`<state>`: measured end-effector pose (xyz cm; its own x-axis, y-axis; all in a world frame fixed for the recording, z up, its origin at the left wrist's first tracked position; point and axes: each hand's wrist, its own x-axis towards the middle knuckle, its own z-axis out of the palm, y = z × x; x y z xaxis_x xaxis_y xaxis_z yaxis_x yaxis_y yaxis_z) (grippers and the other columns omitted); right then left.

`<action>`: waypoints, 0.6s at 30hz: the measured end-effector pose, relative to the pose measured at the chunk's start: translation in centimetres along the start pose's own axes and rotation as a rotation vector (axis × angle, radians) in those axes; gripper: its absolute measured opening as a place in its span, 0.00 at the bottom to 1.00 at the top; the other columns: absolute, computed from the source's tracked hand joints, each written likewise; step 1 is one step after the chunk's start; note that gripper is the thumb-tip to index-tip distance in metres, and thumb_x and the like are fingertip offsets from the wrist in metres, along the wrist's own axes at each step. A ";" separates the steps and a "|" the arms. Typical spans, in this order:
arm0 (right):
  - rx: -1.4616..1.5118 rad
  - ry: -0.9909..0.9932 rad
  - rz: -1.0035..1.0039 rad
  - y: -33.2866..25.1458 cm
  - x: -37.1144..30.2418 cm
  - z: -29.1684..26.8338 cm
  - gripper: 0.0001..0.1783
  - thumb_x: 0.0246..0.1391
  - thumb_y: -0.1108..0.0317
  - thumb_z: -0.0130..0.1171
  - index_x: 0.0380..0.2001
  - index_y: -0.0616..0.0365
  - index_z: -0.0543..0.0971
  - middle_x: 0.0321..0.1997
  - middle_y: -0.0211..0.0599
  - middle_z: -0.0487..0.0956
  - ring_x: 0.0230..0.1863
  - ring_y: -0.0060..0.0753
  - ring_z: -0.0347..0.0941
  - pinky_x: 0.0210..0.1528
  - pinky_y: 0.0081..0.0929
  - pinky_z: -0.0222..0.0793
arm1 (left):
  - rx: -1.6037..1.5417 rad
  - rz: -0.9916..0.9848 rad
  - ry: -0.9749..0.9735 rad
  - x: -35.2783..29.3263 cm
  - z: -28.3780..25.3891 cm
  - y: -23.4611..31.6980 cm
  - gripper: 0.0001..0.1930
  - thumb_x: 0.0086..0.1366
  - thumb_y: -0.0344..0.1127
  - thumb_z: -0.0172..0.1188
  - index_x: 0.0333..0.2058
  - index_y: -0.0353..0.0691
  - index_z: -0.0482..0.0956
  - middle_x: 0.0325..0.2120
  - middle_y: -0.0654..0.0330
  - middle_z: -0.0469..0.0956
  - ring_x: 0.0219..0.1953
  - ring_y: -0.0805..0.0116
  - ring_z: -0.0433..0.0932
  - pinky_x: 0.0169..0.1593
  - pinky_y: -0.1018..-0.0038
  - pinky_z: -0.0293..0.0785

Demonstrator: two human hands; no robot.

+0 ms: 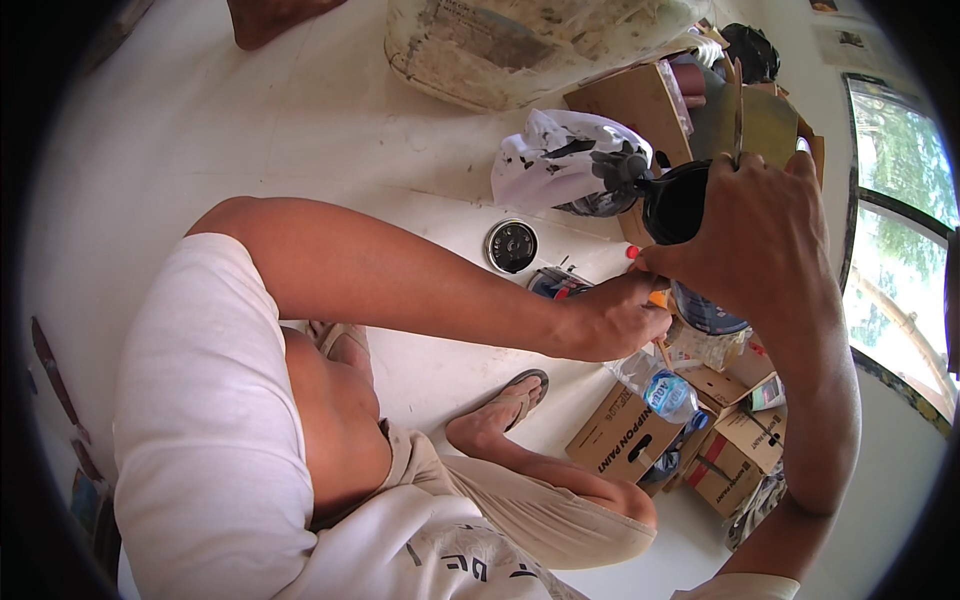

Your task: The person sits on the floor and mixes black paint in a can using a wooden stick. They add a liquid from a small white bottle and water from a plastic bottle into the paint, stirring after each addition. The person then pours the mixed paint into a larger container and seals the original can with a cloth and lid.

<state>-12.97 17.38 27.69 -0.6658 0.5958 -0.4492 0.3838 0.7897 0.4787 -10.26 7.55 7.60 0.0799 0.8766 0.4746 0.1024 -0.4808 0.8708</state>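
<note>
Right hand [768, 220]: gripping, with fingers over the far rim and thumb along the near side of a round vessel [676, 205], which sits directly at the grip with its glossy black mouth facing left. Left hand [617, 325]: just below and left of that grip, fingers curled together; whether they close on anything cannot be told, although an orange piece and a thin light stick show beside them.

Materials, relative to the right-hand grip: immediately left, a crumpled white sheet [545, 165], thin and soft, blotched with black; farther left and lower, one round lid [512, 246], metal-rimmed with a dark face. Above left, one large pale container [500, 55], its wall streaked and stained. Below, one clear plastic bottle [672, 396], blue-labelled and blue-capped, near a brown cardboard box [622, 432] with a dark hand slot.

Hidden or unclear: the hand covers much of the vessel's body; a curved blue-printed surface [708, 310] shows under the palm, and whether it is the same vessel cannot be told. The large container is cut off at the upper edge.

Count: two sandals on the wearer's feet, one bare foot [270, 22] at the upper edge, partly out of view.
</note>
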 end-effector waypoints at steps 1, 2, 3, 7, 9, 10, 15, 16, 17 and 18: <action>-0.002 -0.009 0.002 -0.1 0.0 -0.1 0.38 0.31 0.40 0.81 0.33 0.66 0.83 0.31 0.49 0.86 0.34 0.46 0.84 0.64 0.40 0.65 | 0.014 0.014 0.005 0.0 -0.1 0.0 0.10 0.66 0.29 0.65 0.31 0.28 0.76 0.48 0.37 0.72 0.47 0.49 0.77 0.48 0.59 0.77; -0.008 -0.011 0.003 -0.1 0.1 -0.1 0.38 0.31 0.40 0.81 0.33 0.66 0.83 0.31 0.48 0.86 0.34 0.46 0.84 0.64 0.40 0.65 | 0.027 0.028 0.009 -0.1 -0.1 0.0 0.10 0.66 0.29 0.65 0.31 0.28 0.76 0.48 0.37 0.72 0.47 0.48 0.77 0.48 0.59 0.77; -0.013 -0.014 0.003 -0.1 0.1 -0.1 0.38 0.31 0.40 0.81 0.33 0.66 0.83 0.31 0.48 0.86 0.34 0.46 0.85 0.64 0.40 0.64 | 0.005 0.020 0.012 -0.1 0.0 -0.1 0.09 0.66 0.29 0.65 0.32 0.28 0.76 0.48 0.37 0.72 0.47 0.48 0.77 0.49 0.59 0.77; -0.035 0.005 0.011 -0.2 0.1 -0.1 0.37 0.31 0.40 0.81 0.32 0.66 0.84 0.31 0.48 0.86 0.33 0.45 0.84 0.64 0.40 0.64 | -0.073 -0.025 -0.029 0.2 -0.2 0.0 0.07 0.66 0.27 0.64 0.34 0.28 0.77 0.50 0.36 0.72 0.49 0.48 0.78 0.52 0.60 0.77; -0.029 0.003 0.005 0.0 0.0 0.1 0.37 0.31 0.41 0.81 0.31 0.66 0.84 0.30 0.48 0.86 0.33 0.45 0.84 0.64 0.40 0.64 | -0.052 -0.016 -0.045 0.2 -0.3 0.1 0.06 0.66 0.27 0.63 0.34 0.28 0.77 0.50 0.37 0.72 0.50 0.47 0.77 0.53 0.60 0.76; -0.027 0.003 0.001 0.0 0.0 0.2 0.36 0.31 0.41 0.81 0.31 0.66 0.85 0.30 0.48 0.85 0.32 0.45 0.84 0.64 0.40 0.64 | -0.013 0.007 -0.038 0.0 -0.3 0.0 0.06 0.66 0.26 0.63 0.34 0.28 0.77 0.50 0.37 0.72 0.50 0.47 0.77 0.53 0.60 0.76; 0.007 0.020 -0.025 0.0 0.1 0.2 0.35 0.30 0.43 0.81 0.30 0.67 0.85 0.29 0.47 0.85 0.31 0.45 0.83 0.63 0.40 0.65 | 0.067 0.045 -0.047 0.0 -0.6 0.0 0.04 0.66 0.26 0.61 0.34 0.30 0.77 0.48 0.39 0.72 0.49 0.49 0.76 0.52 0.60 0.75; 0.016 0.019 -0.024 0.0 0.1 0.2 0.35 0.30 0.43 0.81 0.30 0.66 0.85 0.29 0.47 0.85 0.31 0.45 0.83 0.63 0.40 0.64 | 0.071 0.063 -0.026 -0.1 -0.3 -0.2 0.05 0.66 0.26 0.62 0.33 0.30 0.77 0.48 0.39 0.72 0.49 0.50 0.75 0.52 0.60 0.75; 0.012 0.028 -0.029 0.0 0.1 0.3 0.35 0.30 0.43 0.81 0.30 0.66 0.85 0.29 0.47 0.85 0.31 0.45 0.83 0.63 0.41 0.64 | 0.075 0.081 -0.005 -0.2 -0.1 -0.3 0.05 0.66 0.26 0.62 0.33 0.30 0.77 0.48 0.40 0.72 0.49 0.50 0.75 0.52 0.60 0.75; 0.008 0.039 -0.033 0.0 0.1 0.5 0.35 0.30 0.43 0.81 0.30 0.66 0.85 0.28 0.47 0.85 0.31 0.45 0.83 0.63 0.41 0.64 | 0.076 0.074 -0.011 -0.1 -0.2 -0.3 0.05 0.65 0.26 0.62 0.33 0.30 0.77 0.48 0.40 0.72 0.49 0.50 0.75 0.52 0.60 0.74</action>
<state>-12.72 17.54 27.33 -0.7024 0.5631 -0.4353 0.3657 0.8102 0.4581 -10.47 7.57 7.29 0.1004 0.8384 0.5357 0.1703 -0.5450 0.8210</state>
